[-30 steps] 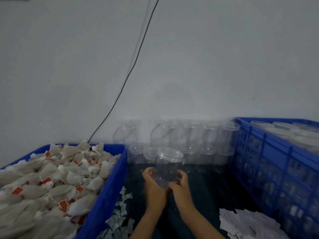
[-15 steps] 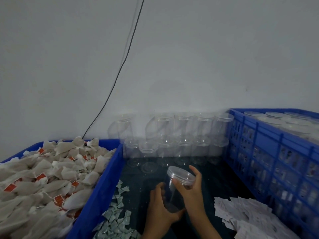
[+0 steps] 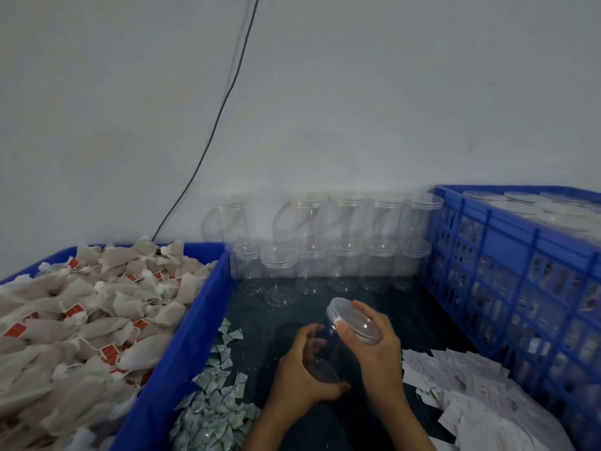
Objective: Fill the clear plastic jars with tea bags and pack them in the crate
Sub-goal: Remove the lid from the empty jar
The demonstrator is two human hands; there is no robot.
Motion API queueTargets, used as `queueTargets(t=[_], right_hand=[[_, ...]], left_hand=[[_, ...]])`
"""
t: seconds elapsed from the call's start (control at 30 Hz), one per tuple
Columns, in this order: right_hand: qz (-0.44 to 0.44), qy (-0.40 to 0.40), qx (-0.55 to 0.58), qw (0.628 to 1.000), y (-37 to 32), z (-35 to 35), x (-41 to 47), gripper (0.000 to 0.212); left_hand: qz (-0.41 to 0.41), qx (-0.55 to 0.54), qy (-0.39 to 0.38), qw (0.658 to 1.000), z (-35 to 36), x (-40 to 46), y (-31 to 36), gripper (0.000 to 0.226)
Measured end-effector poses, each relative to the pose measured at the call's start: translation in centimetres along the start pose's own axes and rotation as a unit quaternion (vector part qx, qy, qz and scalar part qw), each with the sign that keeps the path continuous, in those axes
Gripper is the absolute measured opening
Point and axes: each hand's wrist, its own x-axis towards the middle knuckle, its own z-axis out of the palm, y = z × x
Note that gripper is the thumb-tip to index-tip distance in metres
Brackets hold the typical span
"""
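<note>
I hold an empty clear plastic jar (image 3: pixel 325 349) tilted over the dark table. My left hand (image 3: pixel 302 372) grips its body near the bottom. My right hand (image 3: pixel 370 336) grips its clear lid (image 3: pixel 349 317) at the top. To the left a blue bin (image 3: pixel 182 353) is heaped with tea bags (image 3: pixel 81 320) bearing red tags. On the right stands a blue crate (image 3: pixel 507 255) holding lidded jars (image 3: pixel 533 206) whose tops show above its rim.
Two stacked rows of empty clear jars (image 3: pixel 328 252) line the wall behind my hands. Small greenish paper packets (image 3: pixel 218 395) lie beside the bin. White paper slips (image 3: pixel 468 392) are piled by the crate. A black cable (image 3: pixel 221 105) runs down the wall.
I lifted one jar from the row at the wall and drew it toward me. My right hand moved from its side onto the lid, and the jar now tilts.
</note>
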Motion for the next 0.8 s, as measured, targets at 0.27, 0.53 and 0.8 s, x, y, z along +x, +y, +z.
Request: queueTargets(t=[0.27, 0.53, 0.8], right_hand=[[-0.003, -0.017, 0.018, 1.0, -0.1, -0.3, -0.2, 0.043], [-0.016, -0.068, -0.069, 0.995, -1.4, -0.1, 0.3, 0.049], [-0.028, -0.092, -0.072, 0.993, -1.8, -0.3, 0.4, 0.031]], left_hand=[[0.004, -0.002, -0.048, 0.999, -0.8, 0.3, -0.6, 0.082], [0.017, 0.036, 0.002, 0.999, 0.0, -0.6, 0.0, 0.088], [0.005, 0.046, -0.052, 0.998, -0.5, -0.9, 0.2, 0.082]])
